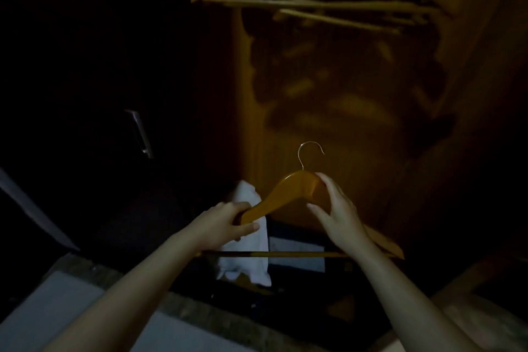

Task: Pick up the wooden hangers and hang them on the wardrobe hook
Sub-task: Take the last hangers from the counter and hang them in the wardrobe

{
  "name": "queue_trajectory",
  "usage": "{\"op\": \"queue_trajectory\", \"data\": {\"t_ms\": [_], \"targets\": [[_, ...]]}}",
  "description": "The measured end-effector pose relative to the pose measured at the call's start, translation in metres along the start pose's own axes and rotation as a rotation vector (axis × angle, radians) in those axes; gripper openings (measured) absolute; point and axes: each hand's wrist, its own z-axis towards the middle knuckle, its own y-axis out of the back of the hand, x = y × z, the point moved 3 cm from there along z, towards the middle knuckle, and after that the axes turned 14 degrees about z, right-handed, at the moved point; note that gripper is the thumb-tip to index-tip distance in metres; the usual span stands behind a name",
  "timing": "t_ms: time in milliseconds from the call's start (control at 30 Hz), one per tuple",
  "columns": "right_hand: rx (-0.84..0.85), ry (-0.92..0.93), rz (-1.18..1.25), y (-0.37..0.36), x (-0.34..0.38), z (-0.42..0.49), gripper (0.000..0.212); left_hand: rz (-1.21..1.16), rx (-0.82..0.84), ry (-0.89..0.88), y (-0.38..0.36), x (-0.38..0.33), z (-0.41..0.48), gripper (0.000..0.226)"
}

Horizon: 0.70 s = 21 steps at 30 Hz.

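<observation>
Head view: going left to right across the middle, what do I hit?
Metal handle → left hand, gripping the wooden hanger by its end → wire hook → right hand

hanger [288, 194] is smooth orange-ish wood with a thin shiny metal hook [310, 151], white cloth [251, 243] behind looks soft and matt

The wardrobe floor [197, 274] lies deep in shadow, and most of it is too dark to read. A crumpled white cloth [248, 248] lies on it left of centre, its far end raised near the wooden back wall [285, 80]. Just right of the cloth, a flat pale rectangle [297, 247] rests on something dark. A strip of orange wood [251, 286] shows at the cloth's near edge. In front runs a speckled stone sill [114, 277], then pale floor tiles [57, 308].
</observation>
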Motion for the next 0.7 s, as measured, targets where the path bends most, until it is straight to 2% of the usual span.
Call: {"op": "queue_trajectory", "data": {"t_ms": [167, 267, 400, 467, 600, 700], "targets": [[0.062, -0.158, 0.028, -0.021, -0.042, -0.016, 0.066, -0.107, 0.093, 0.092, -0.050, 0.033, -0.030, 0.027], [0.072, -0.259, -0.016, -0.037, -0.060, -0.019, 0.067, -0.025, 0.091, 0.138, -0.067, 0.035, -0.034, 0.028], [-0.131, -0.325, -0.032, -0.055, -0.069, -0.030, 0.057, 0.111, 0.084, 0.208, -0.083, 0.029, -0.034, 0.032], [-0.210, -0.366, 0.081, -0.066, -0.068, -0.035, 0.051, 0.140, 0.037, 0.228, -0.087, 0.021, -0.031, 0.033], [-0.224, -0.494, 0.464, -0.089, -0.050, -0.028, 0.040, 0.244, -0.022, 0.207, -0.087, -0.009, -0.021, 0.031], [-0.363, -0.541, 0.603, -0.093, -0.048, -0.014, 0.052, 0.292, -0.020, 0.182, -0.090, -0.026, -0.020, 0.028]]}}
